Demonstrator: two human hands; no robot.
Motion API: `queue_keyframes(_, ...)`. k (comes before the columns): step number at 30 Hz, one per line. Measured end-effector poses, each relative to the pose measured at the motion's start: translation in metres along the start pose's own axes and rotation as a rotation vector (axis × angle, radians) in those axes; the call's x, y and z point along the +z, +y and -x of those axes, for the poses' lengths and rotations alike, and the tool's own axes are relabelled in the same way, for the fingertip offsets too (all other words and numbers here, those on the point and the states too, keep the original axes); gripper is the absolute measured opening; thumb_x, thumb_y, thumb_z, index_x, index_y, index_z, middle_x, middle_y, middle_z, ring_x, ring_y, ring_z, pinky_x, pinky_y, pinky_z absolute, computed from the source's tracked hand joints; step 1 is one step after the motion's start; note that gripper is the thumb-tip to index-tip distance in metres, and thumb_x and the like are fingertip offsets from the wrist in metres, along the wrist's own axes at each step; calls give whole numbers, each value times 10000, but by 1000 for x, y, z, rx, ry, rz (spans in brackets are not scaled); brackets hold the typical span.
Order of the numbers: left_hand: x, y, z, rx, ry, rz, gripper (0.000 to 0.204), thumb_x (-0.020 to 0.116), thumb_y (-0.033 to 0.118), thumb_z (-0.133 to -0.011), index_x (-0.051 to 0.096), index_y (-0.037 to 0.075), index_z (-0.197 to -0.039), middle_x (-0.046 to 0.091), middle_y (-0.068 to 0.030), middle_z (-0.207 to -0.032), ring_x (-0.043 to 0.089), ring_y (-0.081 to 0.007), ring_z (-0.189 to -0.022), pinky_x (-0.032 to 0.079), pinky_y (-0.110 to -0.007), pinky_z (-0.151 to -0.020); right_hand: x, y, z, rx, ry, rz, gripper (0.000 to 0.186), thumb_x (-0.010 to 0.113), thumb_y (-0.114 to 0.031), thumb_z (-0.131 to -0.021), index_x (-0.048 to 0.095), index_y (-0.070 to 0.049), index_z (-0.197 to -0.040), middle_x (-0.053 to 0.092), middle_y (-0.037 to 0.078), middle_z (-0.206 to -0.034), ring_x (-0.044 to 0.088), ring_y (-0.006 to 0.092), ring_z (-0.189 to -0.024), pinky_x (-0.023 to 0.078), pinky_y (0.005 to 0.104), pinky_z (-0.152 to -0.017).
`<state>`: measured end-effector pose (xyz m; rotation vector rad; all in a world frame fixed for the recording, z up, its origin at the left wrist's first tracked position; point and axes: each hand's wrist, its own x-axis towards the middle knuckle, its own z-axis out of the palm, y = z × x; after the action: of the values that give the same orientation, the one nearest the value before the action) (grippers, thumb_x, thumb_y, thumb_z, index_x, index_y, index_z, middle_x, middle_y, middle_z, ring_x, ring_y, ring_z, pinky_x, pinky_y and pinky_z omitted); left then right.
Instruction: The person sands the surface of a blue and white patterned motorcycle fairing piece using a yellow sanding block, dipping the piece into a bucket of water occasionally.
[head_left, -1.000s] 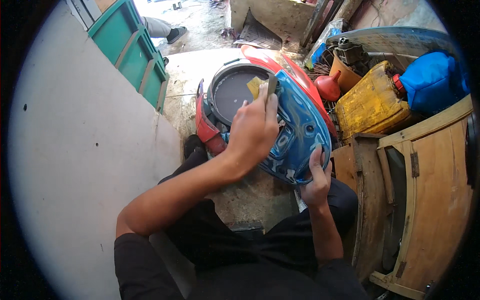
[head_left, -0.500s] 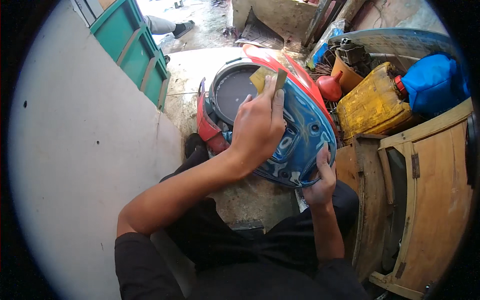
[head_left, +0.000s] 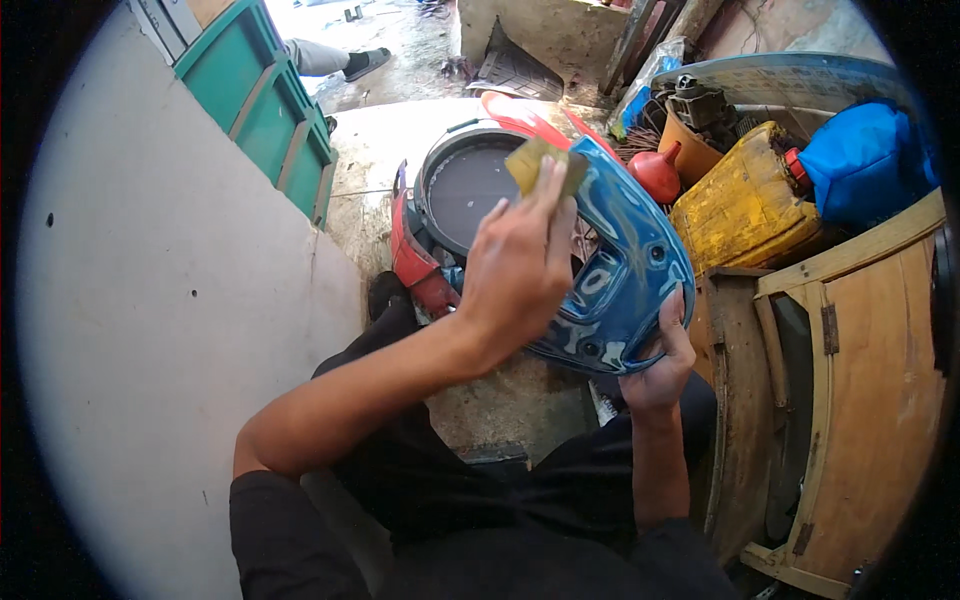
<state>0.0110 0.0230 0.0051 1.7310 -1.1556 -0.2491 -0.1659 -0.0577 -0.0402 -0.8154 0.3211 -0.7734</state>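
My left hand (head_left: 520,260) is closed on a folded yellowish piece of sandpaper (head_left: 522,168), held between the fingers at the upper left edge of a glossy blue curved panel (head_left: 622,210), which looks like a motorcycle body panel. Part of the panel lies hidden behind that hand. My right hand (head_left: 660,360) grips the panel's lower right edge, thumb on top, keeping it tilted over my knees. Just beyond, to the left, stands a dark bucket (head_left: 421,200) of murky grey water.
Red panels (head_left: 412,250) lie around the bucket. To the right are a red funnel (head_left: 655,172), a dirty yellow jerrycan (head_left: 735,200), a blue bag (head_left: 862,160) and a wooden cabinet (head_left: 870,390). A white wall (head_left: 170,330) rises close on the left. Someone's foot (head_left: 367,64) shows at the far doorway.
The blue panel and my right hand have shifted slightly right. My left hand has turned a little, so the sandpaper's face shows more broadly.
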Motion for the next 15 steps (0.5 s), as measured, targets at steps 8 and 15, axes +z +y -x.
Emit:
queue_keyframes(8, -4, -2, -3, 6, -56, 16, 487, 449, 231, -1051, 464, -42, -1455, 508, -255, -1467, 524, -397, -1332, 342, -521, -1148, -2, -3, 2, 7, 28, -62, 463, 392, -312, -1101, 439, -23, -1460, 559, 137, -1420, 573, 264, -1280, 452, 445, -1104)
queue_keyframes(15, -6, -1, -4, 32, -71, -25, 489, 447, 242, -1050, 470, -31, -1455, 530, -245, -1449, 533, -394, -1323, 334, -523, -1152, 2, -9, -3, 16, 17, -110, 469, 400, -331, -1098, 458, -16, -1441, 585, 147, -1384, 596, 267, -1254, 479, 442, -1081)
